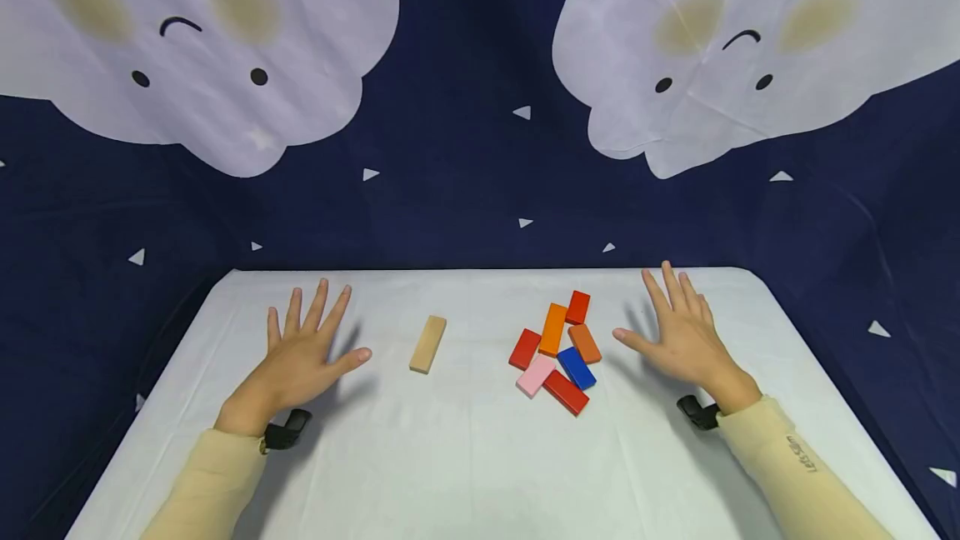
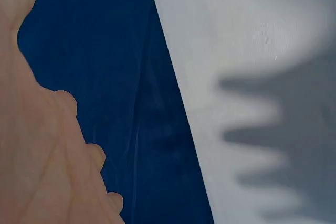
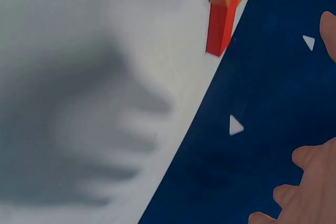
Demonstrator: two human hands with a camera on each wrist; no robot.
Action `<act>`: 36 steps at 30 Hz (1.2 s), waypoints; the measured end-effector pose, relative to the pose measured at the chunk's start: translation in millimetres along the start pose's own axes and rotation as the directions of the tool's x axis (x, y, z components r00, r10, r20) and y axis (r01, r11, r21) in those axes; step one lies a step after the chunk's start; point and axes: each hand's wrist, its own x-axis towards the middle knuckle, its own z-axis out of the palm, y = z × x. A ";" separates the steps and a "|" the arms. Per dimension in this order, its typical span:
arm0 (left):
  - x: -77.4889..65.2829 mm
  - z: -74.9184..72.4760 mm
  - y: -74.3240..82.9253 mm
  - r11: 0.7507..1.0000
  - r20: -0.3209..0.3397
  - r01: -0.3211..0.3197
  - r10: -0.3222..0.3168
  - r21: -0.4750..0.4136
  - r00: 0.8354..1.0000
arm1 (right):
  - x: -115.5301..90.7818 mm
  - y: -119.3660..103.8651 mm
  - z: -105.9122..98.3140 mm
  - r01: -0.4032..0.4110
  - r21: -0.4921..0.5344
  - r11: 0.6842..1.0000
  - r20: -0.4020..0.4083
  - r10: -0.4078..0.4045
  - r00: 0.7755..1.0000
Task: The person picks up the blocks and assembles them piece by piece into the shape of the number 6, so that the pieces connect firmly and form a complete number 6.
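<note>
My left hand (image 1: 300, 361) hovers over the left side of the white table, fingers spread, holding nothing. To its right lies a plain wooden block (image 1: 427, 345), set apart from the others. My right hand (image 1: 684, 340) is likewise spread above the right side, its thumb pointing toward a loose cluster of blocks. That cluster has a blue block (image 1: 576, 367), a pink block (image 1: 536, 376), an orange block (image 1: 552, 329), a darker orange block (image 1: 584, 343) and red blocks (image 1: 566, 392). In the right wrist view, a red block (image 3: 219, 27) shows near the table's far edge.
The white-covered table (image 1: 375, 457) ends at a dark blue curtain (image 1: 465, 215) printed with clouds and small white triangles. Each wrist carries a black camera (image 1: 287, 430) on a strap. Shadows of both hands fall on the tabletop.
</note>
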 end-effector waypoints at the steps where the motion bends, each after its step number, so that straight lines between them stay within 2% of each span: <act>1: 0.7 2.1 1.1 1.000 0.000 -0.004 0.004 -0.006 1.000 | 0.4 -1.5 1.8 0.001 0.006 1.000 0.003 -0.001 1.000; 7: 5.1 16.7 6.3 0.999 0.001 -0.018 0.019 -0.037 1.000 | 5.5 -11.1 14.1 0.014 0.033 0.999 0.026 -0.015 1.000; 15: 8.2 36.7 17.0 0.997 0.003 -0.037 0.037 -0.073 0.999 | 15.0 -27.0 32.2 0.010 0.062 0.998 0.100 -0.016 0.995; 22: 12.1 47.4 24.9 0.988 -0.010 -0.069 0.068 -0.136 0.998 | 24.8 -38.7 45.7 0.056 0.109 0.993 0.114 -0.068 0.991; 28: 16.3 56.2 32.9 0.976 -0.005 -0.082 0.083 -0.204 0.997 | 33.4 -46.2 51.5 0.103 0.145 0.984 0.152 -0.125 0.980; 36: 16.0 68.7 41.0 0.964 0.000 -0.094 0.097 -0.249 0.995 | 44.5 -55.6 59.6 0.118 0.127 0.985 0.240 -0.146 0.960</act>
